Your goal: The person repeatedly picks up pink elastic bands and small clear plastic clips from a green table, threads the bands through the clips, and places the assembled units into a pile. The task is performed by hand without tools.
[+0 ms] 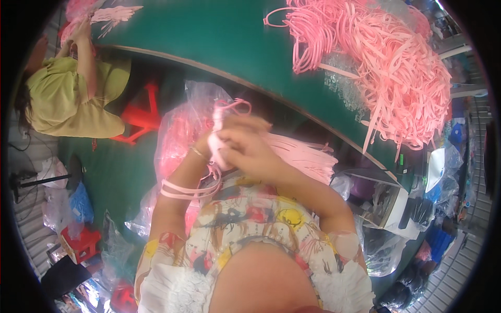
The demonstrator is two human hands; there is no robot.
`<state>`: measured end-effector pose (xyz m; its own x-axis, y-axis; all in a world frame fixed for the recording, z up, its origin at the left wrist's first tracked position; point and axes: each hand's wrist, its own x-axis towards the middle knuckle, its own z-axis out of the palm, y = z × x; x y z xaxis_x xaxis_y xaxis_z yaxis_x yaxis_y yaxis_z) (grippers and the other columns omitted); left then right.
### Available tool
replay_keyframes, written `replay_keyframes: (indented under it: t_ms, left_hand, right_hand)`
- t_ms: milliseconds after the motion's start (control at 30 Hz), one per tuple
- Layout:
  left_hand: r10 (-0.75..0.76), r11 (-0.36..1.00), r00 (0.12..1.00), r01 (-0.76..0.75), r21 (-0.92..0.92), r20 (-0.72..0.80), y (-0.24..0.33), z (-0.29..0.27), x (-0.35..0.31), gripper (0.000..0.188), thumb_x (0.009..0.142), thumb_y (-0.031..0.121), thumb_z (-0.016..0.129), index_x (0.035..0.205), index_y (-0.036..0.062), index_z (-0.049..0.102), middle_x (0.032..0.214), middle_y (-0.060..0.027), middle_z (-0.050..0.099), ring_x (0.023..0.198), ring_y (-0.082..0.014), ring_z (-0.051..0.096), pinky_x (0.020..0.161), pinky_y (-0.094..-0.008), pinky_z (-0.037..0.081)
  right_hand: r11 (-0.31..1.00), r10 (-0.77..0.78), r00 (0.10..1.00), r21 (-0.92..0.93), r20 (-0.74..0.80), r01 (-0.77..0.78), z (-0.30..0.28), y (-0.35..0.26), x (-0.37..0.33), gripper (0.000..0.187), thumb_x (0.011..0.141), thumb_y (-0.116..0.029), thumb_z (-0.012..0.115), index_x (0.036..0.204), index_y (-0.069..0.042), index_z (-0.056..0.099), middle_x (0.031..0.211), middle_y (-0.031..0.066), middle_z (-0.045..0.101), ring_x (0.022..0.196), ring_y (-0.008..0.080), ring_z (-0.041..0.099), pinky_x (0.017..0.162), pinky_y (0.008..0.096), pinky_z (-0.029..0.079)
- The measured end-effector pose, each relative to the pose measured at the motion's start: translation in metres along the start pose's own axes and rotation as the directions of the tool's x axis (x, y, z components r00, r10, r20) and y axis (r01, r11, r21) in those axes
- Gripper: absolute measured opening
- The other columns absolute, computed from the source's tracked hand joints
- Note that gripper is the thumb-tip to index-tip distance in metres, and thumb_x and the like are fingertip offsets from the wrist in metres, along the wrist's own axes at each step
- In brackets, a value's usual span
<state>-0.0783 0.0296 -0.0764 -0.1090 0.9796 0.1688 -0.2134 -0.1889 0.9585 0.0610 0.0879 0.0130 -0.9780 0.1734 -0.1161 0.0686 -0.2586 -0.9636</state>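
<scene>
My left hand (241,124), blurred at the fingers, is closed around a small bunch of pink straps (217,116) in front of my chest. Loops of the bunch stick up beyond the hand. My right hand (249,151) meets it there, its curled fingers pressed on the same straps. More pink strap loops (190,192) hang across my left forearm. Beside my right wrist lies a thick bundle of flat pink straps (305,156) with slits near the ends. Exactly where each fingertip grips is hard to see.
A green table (209,36) runs across ahead, bearing a big heap of pink straps (402,78) at the right. Clear bags with pink contents (180,130) stand at my left. Farther left, a person in green (62,94) handles pink straps near a red stool (141,117).
</scene>
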Motion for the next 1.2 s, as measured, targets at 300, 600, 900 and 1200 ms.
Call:
replay_keyframes:
  t_ms: [300, 600, 900, 1200]
  left_hand:
    - [-0.316, 0.767, 0.859, -0.018, 0.641, 0.403, 0.004, 0.092, 0.082, 0.031, 0.086, 0.01, 0.059, 0.115, -0.0034, 0.062, 0.111, -0.0134, 0.066, 0.106, -0.0219, 0.061, 0.092, -0.033, 0.047]
    - [-0.282, 0.508, 0.746, -0.417, 0.753, 0.604, 0.037, 0.138, 0.041, 0.021, 0.077, 0.011, 0.063, 0.097, 0.0036, 0.065, 0.094, -0.0137, 0.065, 0.09, -0.0293, 0.064, 0.074, -0.0417, 0.052]
    - [0.177, 0.574, 0.984, -0.091, 0.813, -0.014, 0.08, 0.072, 0.068, 0.016, 0.08, 0.013, 0.066, 0.093, 0.0034, 0.068, 0.085, -0.0148, 0.067, 0.076, -0.0318, 0.064, 0.067, -0.04, 0.051]
    - [0.187, 0.775, 0.921, 0.076, 0.628, -0.342, 0.051, 0.033, 0.088, 0.023, 0.082, 0.013, 0.065, 0.101, 0.001, 0.067, 0.087, -0.0146, 0.069, 0.074, -0.0227, 0.064, 0.068, -0.0327, 0.051]
  right_hand:
    - [0.846, -0.034, 0.936, -0.488, 0.35, 0.214, 0.039, -0.024, 0.025, 0.038, 0.09, -0.018, 0.057, 0.123, 0.0, 0.054, 0.081, 0.018, 0.063, 0.081, 0.0243, 0.064, 0.073, 0.0355, 0.049]
    - [-0.24, -0.743, 0.655, -0.968, 0.138, -0.068, -0.105, -0.071, 0.055, 0.007, 0.078, -0.017, 0.063, 0.079, -0.01, 0.064, 0.079, 0.0063, 0.056, 0.081, 0.0262, 0.052, 0.073, 0.0433, 0.035]
    - [-0.297, -0.767, 0.642, -0.886, -0.001, -0.356, -0.155, -0.049, 0.064, 0.022, 0.07, -0.027, 0.074, 0.08, -0.009, 0.067, 0.093, 0.0056, 0.054, 0.096, 0.0251, 0.048, 0.088, 0.0521, 0.031]
    - [-0.23, -0.787, 0.617, -0.925, -0.006, -0.303, -0.154, -0.037, 0.058, 0.006, 0.073, -0.017, 0.067, 0.072, -0.011, 0.067, 0.089, 0.0037, 0.054, 0.093, 0.0248, 0.048, 0.087, 0.052, 0.031]
